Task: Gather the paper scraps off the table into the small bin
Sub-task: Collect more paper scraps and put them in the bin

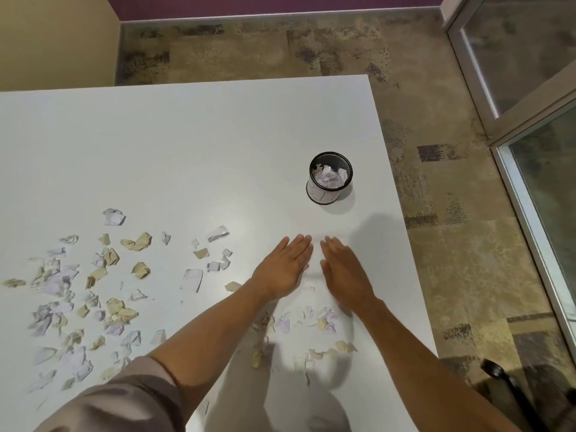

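White and cream paper scraps (103,294) litter the surface (187,151) well left of the mesh bin (331,177); both hands (285,266) (344,269) lie flat, fingers straight, empty, near it. Next, seemingly: sweep scraps together, lift, drop in.

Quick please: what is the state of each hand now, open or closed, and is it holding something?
Left hand: open, fingers straight, holding nothing.
Right hand: open, fingers straight, holding nothing.

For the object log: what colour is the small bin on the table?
Black mesh small bin, with white and lilac paper scraps showing inside; the head view shows it best.
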Available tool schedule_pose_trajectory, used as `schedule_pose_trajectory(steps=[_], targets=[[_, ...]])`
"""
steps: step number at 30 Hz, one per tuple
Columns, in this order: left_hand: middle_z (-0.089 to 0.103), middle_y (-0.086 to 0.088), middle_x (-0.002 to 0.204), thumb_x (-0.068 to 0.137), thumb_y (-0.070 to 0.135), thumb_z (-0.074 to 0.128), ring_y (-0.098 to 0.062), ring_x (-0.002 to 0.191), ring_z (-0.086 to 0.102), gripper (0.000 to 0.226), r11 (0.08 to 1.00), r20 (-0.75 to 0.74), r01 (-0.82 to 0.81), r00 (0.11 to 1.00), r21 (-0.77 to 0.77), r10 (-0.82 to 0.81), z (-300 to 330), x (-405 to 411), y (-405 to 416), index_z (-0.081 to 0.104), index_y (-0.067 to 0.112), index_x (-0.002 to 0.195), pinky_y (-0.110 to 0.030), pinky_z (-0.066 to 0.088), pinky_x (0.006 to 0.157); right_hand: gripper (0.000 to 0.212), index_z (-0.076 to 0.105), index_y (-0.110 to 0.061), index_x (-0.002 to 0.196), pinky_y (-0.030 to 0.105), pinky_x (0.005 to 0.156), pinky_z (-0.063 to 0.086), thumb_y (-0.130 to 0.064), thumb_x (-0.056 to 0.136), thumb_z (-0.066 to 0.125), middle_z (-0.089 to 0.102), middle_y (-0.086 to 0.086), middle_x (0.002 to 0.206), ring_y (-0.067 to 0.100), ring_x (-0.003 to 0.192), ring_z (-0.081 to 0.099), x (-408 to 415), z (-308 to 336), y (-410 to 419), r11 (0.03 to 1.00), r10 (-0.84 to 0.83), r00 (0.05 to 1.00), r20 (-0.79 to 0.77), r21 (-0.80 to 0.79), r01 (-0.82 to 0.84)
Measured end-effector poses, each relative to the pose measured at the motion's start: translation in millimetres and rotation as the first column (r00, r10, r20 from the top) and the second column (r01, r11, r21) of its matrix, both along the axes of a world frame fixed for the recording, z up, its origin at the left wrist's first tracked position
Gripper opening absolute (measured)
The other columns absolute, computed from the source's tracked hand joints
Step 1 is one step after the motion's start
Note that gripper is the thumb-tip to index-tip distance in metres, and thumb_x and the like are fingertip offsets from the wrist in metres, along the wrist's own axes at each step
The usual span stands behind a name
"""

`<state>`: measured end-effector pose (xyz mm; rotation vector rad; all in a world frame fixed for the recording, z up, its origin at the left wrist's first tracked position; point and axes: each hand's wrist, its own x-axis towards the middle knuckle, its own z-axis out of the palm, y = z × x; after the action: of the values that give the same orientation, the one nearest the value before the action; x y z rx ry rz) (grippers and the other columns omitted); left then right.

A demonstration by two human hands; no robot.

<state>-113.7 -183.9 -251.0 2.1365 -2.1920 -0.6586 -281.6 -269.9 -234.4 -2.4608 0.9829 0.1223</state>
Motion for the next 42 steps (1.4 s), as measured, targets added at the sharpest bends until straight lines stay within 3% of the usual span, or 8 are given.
schedule_pose_trajectory(steps=[5, 8, 14, 17, 21, 25, 34, 42], targets=[[0.015, -0.008, 0.161, 0.104, 0.028, 0.028, -0.024, 0.15, 0.011, 0.051, 0.999, -0.056, 0.01, 0.998, -0.032, -0.011, -1, -7, 55, 0.024, 0.009, 0.152, -0.038, 0.001, 0.122, 0.05, 0.049, -0.002, 0.138, 0.053, 0.108, 0.037, -0.028, 0.099, 0.03, 0.046, 0.014, 0.146, 0.031, 0.136, 0.042, -16, -2, 50, 0.977, 0.182, 0.975, -0.125, -0.093, -0.194], [0.03, -0.012, 0.156, 0.101, 0.025, 0.042, -0.029, 0.145, 0.026, 0.049, 0.998, -0.072, 0.018, 0.997, -0.066, -0.022, 3, -14, 83, 0.038, 0.005, 0.146, -0.046, 0.018, 0.12, 0.05, 0.046, -0.006, 0.14, 0.051, 0.112, 0.032, -0.03, 0.099, 0.031, 0.043, 0.01, 0.149, 0.028, 0.14, 0.037, -30, -6, 78, 0.966, 0.239, 0.963, -0.123, -0.073, -0.249], [0.032, -0.01, 0.155, 0.101, 0.027, 0.041, -0.028, 0.146, 0.026, 0.048, 0.999, -0.118, -0.018, 0.993, -0.039, 0.013, 11, -29, 132, 0.041, 0.006, 0.145, -0.046, 0.011, 0.121, 0.049, 0.039, -0.01, 0.145, 0.045, 0.116, 0.022, -0.03, 0.101, 0.035, 0.037, 0.007, 0.153, 0.024, 0.143, 0.032, -49, -5, 111, 0.934, 0.338, 0.932, -0.128, -0.071, -0.349], [0.04, -0.01, 0.151, 0.099, 0.027, 0.048, -0.029, 0.143, 0.032, 0.048, 0.98, -0.152, -0.114, 0.984, -0.164, 0.089, 22, -33, 155, 0.047, 0.007, 0.142, -0.051, 0.025, 0.117, 0.053, 0.034, -0.007, 0.147, 0.041, 0.12, 0.018, -0.034, 0.102, 0.029, 0.031, 0.008, 0.156, 0.025, 0.144, 0.029, -64, 2, 114, 0.976, 0.203, 0.977, -0.059, -0.067, -0.207], [0.016, -0.008, 0.16, 0.098, 0.059, 0.019, -0.027, 0.15, 0.006, 0.075, 0.874, -0.171, -0.471, 0.877, -0.12, 0.449, 30, -35, 192, 0.022, 0.008, 0.152, -0.048, 0.012, 0.121, 0.071, 0.015, -0.009, 0.153, 0.034, 0.121, 0.004, -0.055, 0.098, 0.018, 0.011, 0.005, 0.161, 0.019, 0.149, 0.005, -97, 4, 124, 0.989, -0.145, 0.989, -0.033, -0.021, 0.145], [-0.001, -0.007, 0.163, 0.084, 0.078, 0.029, -0.021, 0.15, -0.007, 0.1, 0.739, -0.218, -0.67, 0.712, 0.072, 0.667, 28, -44, 219, 0.004, 0.012, 0.155, -0.044, 0.003, 0.122, 0.091, -0.008, -0.009, 0.152, 0.039, 0.121, -0.005, -0.073, 0.088, 0.0, -0.013, 0.004, 0.16, 0.02, 0.149, -0.013, -113, -5, 144, 0.987, -0.153, 0.977, -0.148, 0.021, 0.157], [-0.029, -0.003, 0.158, 0.075, 0.075, 0.055, -0.017, 0.145, -0.029, 0.123, 0.842, -0.346, -0.524, 0.772, 0.129, 0.533, 17, -71, 212, -0.021, 0.015, 0.151, -0.043, -0.011, 0.12, 0.085, -0.006, -0.011, 0.153, 0.04, 0.117, -0.014, -0.066, 0.093, 0.021, -0.015, 0.004, 0.159, 0.019, 0.148, -0.015, -66, -9, 174, 0.998, 0.053, 0.986, -0.158, 0.044, -0.047], [-0.023, -0.01, 0.16, 0.06, 0.081, 0.062, -0.028, 0.146, -0.025, 0.136, 0.886, -0.319, -0.457, 0.831, 0.076, 0.456, 20, -39, 181, -0.025, 0.024, 0.147, -0.052, -0.004, 0.12, 0.089, 0.015, -0.007, 0.153, 0.035, 0.119, 0.007, -0.059, 0.089, 0.049, 0.012, 0.011, 0.161, 0.023, 0.15, 0.008, -42, 2, 145, 0.995, 0.025, 0.998, 0.052, 0.096, -0.03]])
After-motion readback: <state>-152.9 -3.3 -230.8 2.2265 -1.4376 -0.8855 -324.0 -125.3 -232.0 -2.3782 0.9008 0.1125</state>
